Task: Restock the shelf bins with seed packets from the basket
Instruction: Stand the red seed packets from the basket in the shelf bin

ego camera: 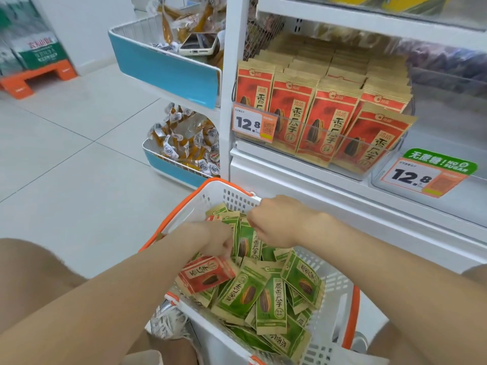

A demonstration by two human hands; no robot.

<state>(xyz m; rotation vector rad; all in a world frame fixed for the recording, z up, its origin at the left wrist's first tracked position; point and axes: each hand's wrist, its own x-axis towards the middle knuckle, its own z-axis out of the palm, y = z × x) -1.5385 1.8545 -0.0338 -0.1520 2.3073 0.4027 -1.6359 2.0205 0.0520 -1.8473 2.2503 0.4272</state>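
White plastic basket [334, 291] with orange rim stands on the floor [79, 154] in front of the shelf [342, 196] and holds a loose pile of green packets [271, 304]; one red packet [208, 276] lies on top of them at the near left. Both hands are inside the basket at its far end. Right hand [279, 222] has its fingers curled round the tops of several upright green packets. Left hand [217, 239] points its fingers down just above the red packet; motion blur hides whether it holds anything. Above, a clear shelf bin [395, 151] contains rows of upright red stock [324, 122], partly covered at front left by a 12.8 price tag [253, 123]. A green NO SUGAR tag [432, 175] hangs further right. Left of the shelf, a phone [199, 43] lies on snack packs in a blue-fronted bin [163, 69].
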